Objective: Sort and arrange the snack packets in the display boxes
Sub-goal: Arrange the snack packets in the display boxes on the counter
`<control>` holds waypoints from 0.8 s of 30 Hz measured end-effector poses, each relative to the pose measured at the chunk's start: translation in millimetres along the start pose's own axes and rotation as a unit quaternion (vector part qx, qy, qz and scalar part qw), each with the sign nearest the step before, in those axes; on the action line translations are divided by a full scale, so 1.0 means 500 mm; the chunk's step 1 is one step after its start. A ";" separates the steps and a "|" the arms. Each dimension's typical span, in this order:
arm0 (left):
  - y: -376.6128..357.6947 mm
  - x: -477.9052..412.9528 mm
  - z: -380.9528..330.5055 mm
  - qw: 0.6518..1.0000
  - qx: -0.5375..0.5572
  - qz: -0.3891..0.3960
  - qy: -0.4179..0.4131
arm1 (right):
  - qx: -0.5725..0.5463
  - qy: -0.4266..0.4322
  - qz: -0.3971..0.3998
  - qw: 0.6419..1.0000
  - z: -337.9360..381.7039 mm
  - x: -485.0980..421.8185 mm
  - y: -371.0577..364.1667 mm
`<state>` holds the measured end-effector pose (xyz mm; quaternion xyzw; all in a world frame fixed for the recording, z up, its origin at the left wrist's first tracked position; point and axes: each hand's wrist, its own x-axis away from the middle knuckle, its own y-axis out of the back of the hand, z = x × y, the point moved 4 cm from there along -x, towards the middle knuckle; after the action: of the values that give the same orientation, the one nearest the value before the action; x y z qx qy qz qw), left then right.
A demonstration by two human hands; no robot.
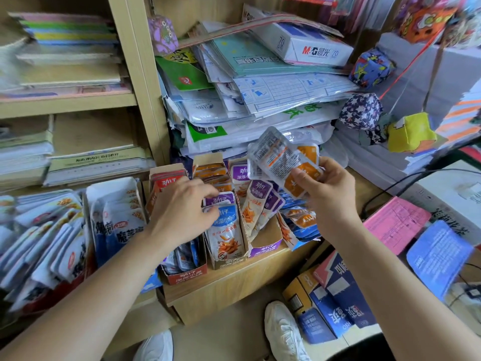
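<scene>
Snack packets (226, 230) below paper stacks (260, 113)

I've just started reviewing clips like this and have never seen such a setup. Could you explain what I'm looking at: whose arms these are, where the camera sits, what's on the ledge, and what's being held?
There is no machine here: these are a person's two bare arms. The single picture comes from a wide-angle camera worn on the head, looking forward and down. On a wooden ledge stand narrow cardboard display boxes filled with upright snack packets, with more packets heaped to the left and stacked stationery behind. The right hand holds a small bunch of orange-labelled packets up above the boxes. The left hand reaches into the boxes, its fingertips at the top of a blue-labelled packet; whether it grips it is unclear.
</scene>
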<state>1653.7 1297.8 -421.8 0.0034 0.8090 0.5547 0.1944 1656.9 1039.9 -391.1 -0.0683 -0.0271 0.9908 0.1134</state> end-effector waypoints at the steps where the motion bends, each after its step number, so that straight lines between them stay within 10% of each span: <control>1: -0.010 0.007 0.000 0.999 -0.030 0.007 -0.010 | 0.007 0.002 -0.006 1.000 0.000 -0.001 0.001; 12: -0.057 0.039 -0.002 0.990 -0.131 -0.042 -0.004 | 0.045 0.002 -0.006 0.999 0.006 -0.003 -0.004; 24: -0.006 0.116 -0.038 0.972 0.194 0.118 -0.066 | 0.078 0.016 0.007 0.997 0.008 -0.002 -0.004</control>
<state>1594.5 1292.5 -436.7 0.1735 0.8802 0.4051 0.1760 1657.8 1041.4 -387.0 -0.0749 0.0527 0.9895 0.1119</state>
